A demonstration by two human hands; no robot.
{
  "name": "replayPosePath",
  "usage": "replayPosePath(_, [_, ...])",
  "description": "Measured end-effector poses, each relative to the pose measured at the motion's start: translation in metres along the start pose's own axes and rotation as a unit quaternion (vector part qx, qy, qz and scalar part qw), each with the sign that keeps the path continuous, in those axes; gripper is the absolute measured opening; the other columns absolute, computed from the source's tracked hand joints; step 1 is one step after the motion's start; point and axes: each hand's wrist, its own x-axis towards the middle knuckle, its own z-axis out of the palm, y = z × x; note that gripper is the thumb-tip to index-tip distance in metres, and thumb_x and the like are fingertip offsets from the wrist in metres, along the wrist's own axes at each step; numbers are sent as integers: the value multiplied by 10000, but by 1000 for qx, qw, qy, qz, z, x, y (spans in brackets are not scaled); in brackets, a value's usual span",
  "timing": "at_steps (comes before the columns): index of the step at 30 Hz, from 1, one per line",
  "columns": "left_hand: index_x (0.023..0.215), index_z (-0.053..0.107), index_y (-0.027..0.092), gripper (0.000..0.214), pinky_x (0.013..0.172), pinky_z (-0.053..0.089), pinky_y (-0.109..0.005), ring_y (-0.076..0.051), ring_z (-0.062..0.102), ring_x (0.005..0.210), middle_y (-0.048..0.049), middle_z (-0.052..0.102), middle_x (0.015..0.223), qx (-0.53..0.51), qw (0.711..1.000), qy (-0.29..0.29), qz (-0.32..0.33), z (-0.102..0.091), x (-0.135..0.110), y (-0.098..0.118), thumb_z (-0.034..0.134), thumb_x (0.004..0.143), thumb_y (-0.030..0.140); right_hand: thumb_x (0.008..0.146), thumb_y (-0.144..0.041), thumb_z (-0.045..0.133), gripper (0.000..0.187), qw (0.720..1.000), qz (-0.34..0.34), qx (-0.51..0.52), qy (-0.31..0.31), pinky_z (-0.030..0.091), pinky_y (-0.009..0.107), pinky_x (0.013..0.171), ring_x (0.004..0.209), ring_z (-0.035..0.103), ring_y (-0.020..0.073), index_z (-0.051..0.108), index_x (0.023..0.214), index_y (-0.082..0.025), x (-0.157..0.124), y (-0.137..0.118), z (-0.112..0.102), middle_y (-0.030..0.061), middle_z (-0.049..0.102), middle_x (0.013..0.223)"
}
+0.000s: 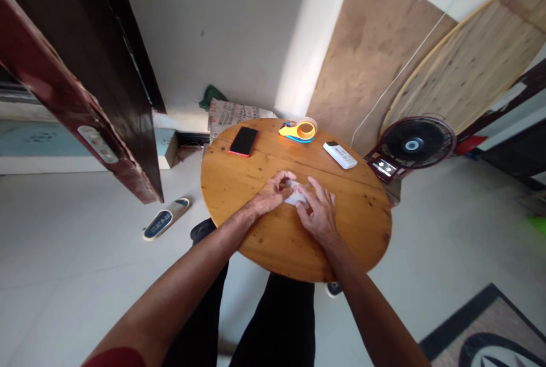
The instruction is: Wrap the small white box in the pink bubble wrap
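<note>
Both of my hands rest on the middle of a round wooden table (264, 242). Between them lies a small whitish, thin piece of paper or plastic (296, 195). My left hand (273, 193) has its fingers curled, pinching the left edge of that piece. My right hand (318, 213) lies over its right side, fingers pressed down on it. Most of the piece is hidden under the fingers.
At the table's far side lie a black phone in a red case (244, 141), an orange and yellow tape dispenser (300, 130) and a white remote control (340, 155). A black floor fan (416, 144) stands right. A slipper (165, 218) lies on the floor left, near a dark door (106, 99).
</note>
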Motion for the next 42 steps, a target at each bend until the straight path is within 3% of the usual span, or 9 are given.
replayPosePath(10, [1174, 508, 192, 500, 721, 466, -238, -108, 572, 797, -35, 577, 1042, 31, 999, 25, -2, -3, 2, -7, 689, 717, 283, 883, -316, 516, 322, 999, -25, -34, 23, 364, 423, 918, 1086, 529, 268, 609, 1185, -253, -1, 1, 1, 92, 480, 1389])
replayPosePath(15, [1210, 505, 182, 529, 728, 484, -250, -127, 583, 826, -53, 593, 1059, 28, 999, 32, -9, -3, 3, -9, 684, 719, 267, 861, -384, 529, 572, 999, -2, -2, 49, 355, 428, 960, 1197, 477, 289, 408, 1385, -191, 0, -2, -2, 144, 437, 1419])
replayPosePath(21, [1210, 503, 172, 500, 734, 483, -243, -120, 585, 822, -40, 601, 1009, 32, 999, 27, -9, -3, 2, -9, 661, 740, 239, 870, -339, 532, 369, 999, -23, -38, 1, 349, 446, 934, 1132, 495, 290, 589, 1221, -242, -1, 3, 3, 104, 504, 1372])
replayPosePath(29, [1193, 509, 174, 528, 750, 490, -255, -129, 601, 836, -43, 618, 1006, 17, 999, 32, -11, -3, 2, -9, 701, 710, 271, 862, -372, 542, 408, 1000, 0, -20, 20, 347, 429, 935, 1105, 511, 280, 547, 1235, -207, 0, -1, 1, 120, 495, 1371])
replayPosePath(33, [1164, 528, 169, 522, 737, 501, -258, -130, 608, 815, -55, 623, 1032, 23, 998, 53, -21, -4, 2, -9, 717, 688, 267, 861, -343, 540, 340, 1000, -5, 8, 4, 345, 421, 950, 1109, 521, 271, 572, 1176, -217, 0, -3, -2, 103, 551, 1310])
replayPosePath(37, [1110, 563, 167, 495, 723, 505, -266, -132, 603, 795, -73, 615, 1107, 36, 997, 72, -15, -4, 2, -8, 729, 667, 312, 859, -327, 531, 447, 998, 23, 52, 37, 348, 425, 979, 1187, 499, 269, 478, 1283, -196, 0, -1, -4, 122, 514, 1348])
replayPosePath(42, [1040, 608, 151, 410, 729, 508, -287, -161, 609, 813, -85, 636, 1097, 58, 988, 143, -25, -8, 5, -10, 702, 680, 325, 877, -280, 485, 456, 992, 49, 86, 79, 346, 449, 1009, 1253, 470, 269, 428, 1321, -195, -1, 5, -3, 138, 523, 1336])
